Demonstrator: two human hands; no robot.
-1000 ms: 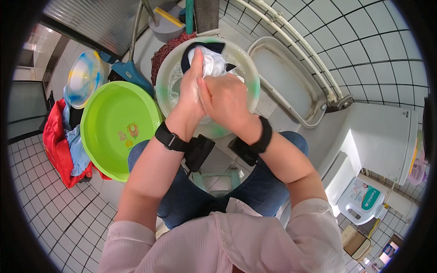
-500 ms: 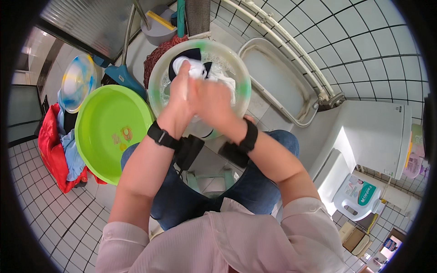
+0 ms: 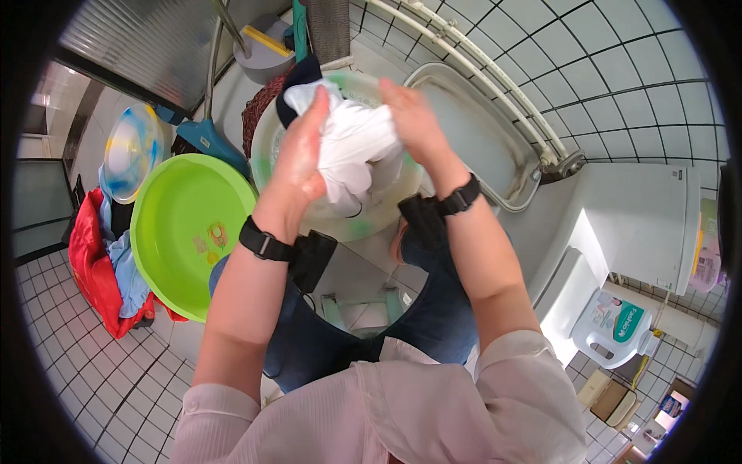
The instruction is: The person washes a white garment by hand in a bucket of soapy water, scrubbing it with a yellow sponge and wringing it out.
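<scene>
A wet white garment (image 3: 354,147) with a navy part (image 3: 297,83) is bunched up between my two hands, above a pale wash basin (image 3: 261,158) with green patches. My left hand (image 3: 303,151) grips its left side, the thumb pointing up and the fingers mostly hidden behind the fabric. At its upper right edge is my right hand (image 3: 416,120), closed on the cloth and smeared by motion. Folds of the garment hang down over the basin, covering much of the inside.
A lime green basin (image 3: 185,201) stands left of the wash basin. Red clothing (image 3: 91,259) and light blue clothing (image 3: 127,271) lie farther left. A long whitish tub (image 3: 471,127) sits by pipes at the right. A detergent jug (image 3: 610,329) stands lower right.
My hands, close together over the basin before, have moved apart. The white garment is now lifted and spread between them, and its navy part has shifted up and left.
</scene>
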